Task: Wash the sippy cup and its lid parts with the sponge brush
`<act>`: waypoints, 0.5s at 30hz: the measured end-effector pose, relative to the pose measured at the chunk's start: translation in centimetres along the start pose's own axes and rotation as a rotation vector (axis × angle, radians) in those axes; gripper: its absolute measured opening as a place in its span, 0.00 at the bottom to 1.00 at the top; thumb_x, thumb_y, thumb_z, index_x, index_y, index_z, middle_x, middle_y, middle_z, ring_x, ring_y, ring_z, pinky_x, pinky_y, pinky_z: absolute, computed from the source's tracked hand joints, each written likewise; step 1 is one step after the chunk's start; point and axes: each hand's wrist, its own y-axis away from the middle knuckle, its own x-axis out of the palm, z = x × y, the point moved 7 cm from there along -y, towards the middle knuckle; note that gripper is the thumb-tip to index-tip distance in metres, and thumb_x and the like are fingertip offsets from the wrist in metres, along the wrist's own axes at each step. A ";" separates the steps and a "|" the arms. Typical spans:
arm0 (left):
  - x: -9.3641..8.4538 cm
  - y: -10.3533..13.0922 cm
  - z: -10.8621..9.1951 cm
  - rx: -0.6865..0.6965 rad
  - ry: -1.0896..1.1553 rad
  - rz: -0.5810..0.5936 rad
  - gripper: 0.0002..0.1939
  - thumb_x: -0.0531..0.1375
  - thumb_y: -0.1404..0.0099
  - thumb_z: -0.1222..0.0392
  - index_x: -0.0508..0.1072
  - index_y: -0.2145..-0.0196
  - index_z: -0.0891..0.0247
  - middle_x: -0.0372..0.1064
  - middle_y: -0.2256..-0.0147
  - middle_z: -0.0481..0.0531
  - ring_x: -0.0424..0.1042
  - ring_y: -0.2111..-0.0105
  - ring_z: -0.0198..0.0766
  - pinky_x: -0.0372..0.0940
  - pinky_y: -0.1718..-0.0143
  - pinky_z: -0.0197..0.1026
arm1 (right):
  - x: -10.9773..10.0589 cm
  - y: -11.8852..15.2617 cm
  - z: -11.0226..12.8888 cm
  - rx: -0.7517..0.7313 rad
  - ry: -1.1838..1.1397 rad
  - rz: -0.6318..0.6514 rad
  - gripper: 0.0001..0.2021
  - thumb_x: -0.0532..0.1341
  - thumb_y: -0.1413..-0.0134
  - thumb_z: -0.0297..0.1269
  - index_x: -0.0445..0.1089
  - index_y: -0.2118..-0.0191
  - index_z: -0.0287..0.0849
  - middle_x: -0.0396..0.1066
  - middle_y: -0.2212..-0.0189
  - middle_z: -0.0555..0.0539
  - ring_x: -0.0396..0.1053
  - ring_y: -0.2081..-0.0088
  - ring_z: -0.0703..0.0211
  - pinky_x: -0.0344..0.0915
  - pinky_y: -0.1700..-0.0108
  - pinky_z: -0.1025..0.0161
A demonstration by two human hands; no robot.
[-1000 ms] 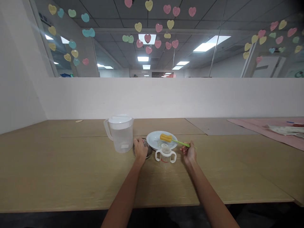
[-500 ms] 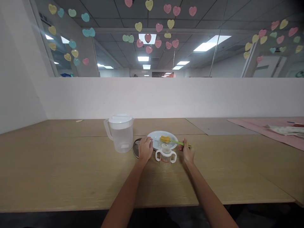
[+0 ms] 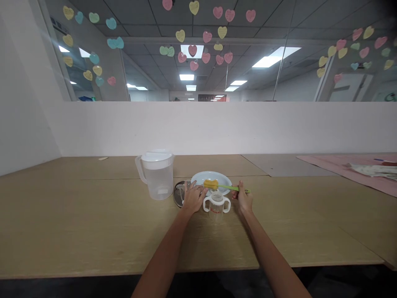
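In the head view, my right hand (image 3: 244,198) is closed round the green handle of a bottle brush (image 3: 211,184), whose yellow sponge head points left over a white oval dish (image 3: 223,179). My left hand (image 3: 194,198) is open, fingers spread, close to the dish's left side and the brush head; whether it touches either I cannot tell. A clear baby bottle (image 3: 216,205) with two white handles and no lid stands upright between my hands. Left of my left hand, a round metal plate (image 3: 176,201) carries small clear bottle parts (image 3: 181,191), partly hidden by that hand.
A lidded clear pitcher (image 3: 159,178) stands to the left of the metal plate. On the far right, a pink cloth (image 3: 324,163) carries a white cloth item (image 3: 369,169) and a pen. Behind the wooden table (image 3: 93,223) runs a white wall below a window.
The brush head has shifted left across the dish. My left hand has moved slightly right and spread its fingers, uncovering more of the metal plate. The bottle has not moved.
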 end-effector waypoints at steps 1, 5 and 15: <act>0.0 0.0 0.0 0.002 0.001 0.003 0.22 0.41 0.30 0.50 0.74 0.61 0.56 0.73 0.56 0.48 0.57 0.43 0.46 0.35 0.41 0.64 | 0.0 0.0 0.0 0.006 -0.008 -0.001 0.29 0.59 0.62 0.64 0.71 0.74 0.35 0.62 0.89 0.52 0.57 0.87 0.68 0.55 0.83 0.68; 0.0 0.1 -0.1 0.017 -0.005 0.003 0.20 0.43 0.31 0.50 0.72 0.59 0.55 0.73 0.56 0.48 0.57 0.43 0.46 0.36 0.41 0.64 | -0.3 -0.3 -0.3 0.020 -0.002 -0.021 0.28 0.59 0.60 0.63 0.70 0.76 0.36 0.59 0.91 0.54 0.54 0.88 0.69 0.53 0.84 0.69; 0.1 0.0 0.0 0.019 -0.010 0.009 0.21 0.42 0.31 0.48 0.71 0.56 0.56 0.73 0.55 0.51 0.59 0.44 0.44 0.38 0.40 0.60 | -0.7 -0.3 -0.6 0.030 -0.016 -0.059 0.27 0.58 0.59 0.63 0.67 0.77 0.38 0.57 0.91 0.55 0.53 0.89 0.69 0.52 0.86 0.69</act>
